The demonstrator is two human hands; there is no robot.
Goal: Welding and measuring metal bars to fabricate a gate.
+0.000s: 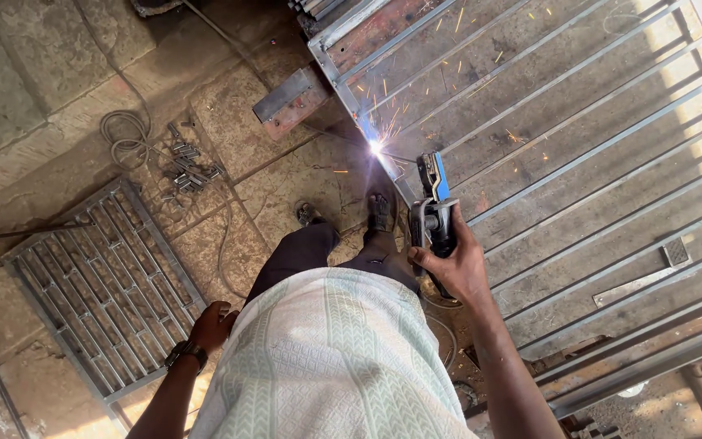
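While sparks (377,146) are flying off the gate (578,146) edge, right hand (457,264) gripping the holder (434,213) tight — left hand (211,327) resting loosely curled on the hip, empty, grille (99,276) lying far left.

Electrode holder (434,213) in my right hand (454,267): matt black plastic body, blue plastic on the head, bare metal at the jaws. Gate frame (578,162) is bare steel bar, dull grey, rust-brown patches on the sheet part, rough at the weld spot; the smaller grille (103,284) is the same dull grey metal. Floor (42,81) is rough, cracked, stained concrete; my shirt (335,366) is pale woven cloth with a ribbed pattern, trousers (310,256) dark matt cloth, and my left hand (213,325) has a dark strap at the wrist.
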